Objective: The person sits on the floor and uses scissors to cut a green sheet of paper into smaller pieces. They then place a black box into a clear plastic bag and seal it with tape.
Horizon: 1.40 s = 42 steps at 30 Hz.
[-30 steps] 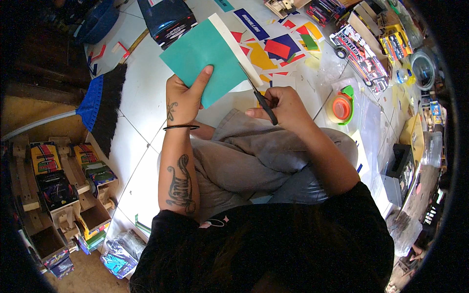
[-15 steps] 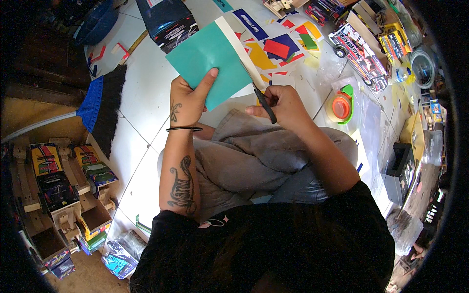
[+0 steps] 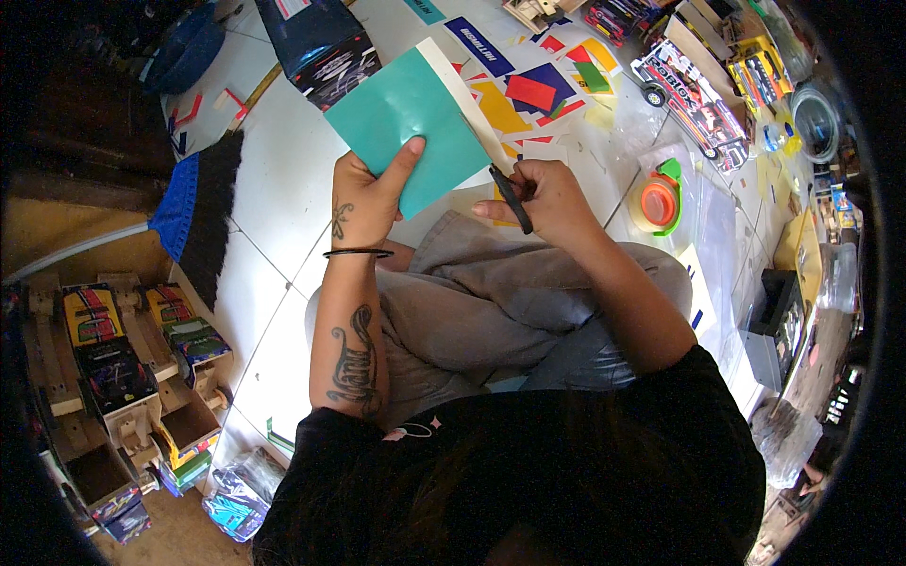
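My left hand (image 3: pixel 382 184) grips a teal sheet (image 3: pixel 406 118) by its near edge, thumb flat on top and fingers underneath. A whitish strip (image 3: pixel 455 85) runs along the sheet's right side. In my right hand (image 3: pixel 547 198) are black-handled scissors (image 3: pixel 511 200), closed in the fingers and held at the sheet's near right corner, where that strip ends. The blades are mostly hidden by the sheet, so I cannot tell how far apart they are. Both hands are above my crossed legs (image 3: pixel 491 292) in grey trousers.
Coloured paper scraps (image 3: pixel 533 92) lie on the white tiled floor ahead. To the right are an orange and green tape roll (image 3: pixel 658 201), a toy truck (image 3: pixel 689 99) and a dark box (image 3: pixel 776 325). At left stand a blue broom (image 3: pixel 179 208) and several wooden toy trucks (image 3: pixel 109 368).
The teal sheet and my left hand have shifted very slightly to the right. The scissors remain at the same corner, turned a little.
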Available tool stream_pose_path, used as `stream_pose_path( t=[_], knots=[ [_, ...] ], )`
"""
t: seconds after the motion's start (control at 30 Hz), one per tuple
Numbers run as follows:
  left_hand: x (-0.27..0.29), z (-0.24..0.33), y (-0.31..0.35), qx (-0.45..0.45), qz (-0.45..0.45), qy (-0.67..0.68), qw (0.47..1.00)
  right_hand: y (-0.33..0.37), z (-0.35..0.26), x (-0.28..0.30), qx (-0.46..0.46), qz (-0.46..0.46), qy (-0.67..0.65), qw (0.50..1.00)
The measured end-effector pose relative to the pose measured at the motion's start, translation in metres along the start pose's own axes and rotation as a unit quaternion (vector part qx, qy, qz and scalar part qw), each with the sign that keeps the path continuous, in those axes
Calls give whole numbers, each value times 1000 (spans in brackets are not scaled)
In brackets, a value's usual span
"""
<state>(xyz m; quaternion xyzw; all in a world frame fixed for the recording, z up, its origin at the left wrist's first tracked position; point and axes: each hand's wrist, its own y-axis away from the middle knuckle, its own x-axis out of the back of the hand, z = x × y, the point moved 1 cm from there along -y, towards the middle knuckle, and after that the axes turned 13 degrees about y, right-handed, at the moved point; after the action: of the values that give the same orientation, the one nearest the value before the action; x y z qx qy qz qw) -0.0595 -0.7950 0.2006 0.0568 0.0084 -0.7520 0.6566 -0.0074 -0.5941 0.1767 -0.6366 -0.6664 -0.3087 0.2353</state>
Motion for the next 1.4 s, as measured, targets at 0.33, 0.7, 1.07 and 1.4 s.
stream_pose_path(
  t=[0.33,0.7,1.07,1.4],
  knots=[
    [-9,-4,3,-30,-18,2,999,-1,0,1,-9,12,-11,1000],
    [-12,-4,7,50,-52,-5,997,-2,2,1,14,59,-23,998],
    [-16,1,10,62,-54,-18,996,-1,6,4,9,44,-20,999],
    [-25,-3,13,34,-94,-23,995,-6,13,0,16,75,-19,997]
  ],
)
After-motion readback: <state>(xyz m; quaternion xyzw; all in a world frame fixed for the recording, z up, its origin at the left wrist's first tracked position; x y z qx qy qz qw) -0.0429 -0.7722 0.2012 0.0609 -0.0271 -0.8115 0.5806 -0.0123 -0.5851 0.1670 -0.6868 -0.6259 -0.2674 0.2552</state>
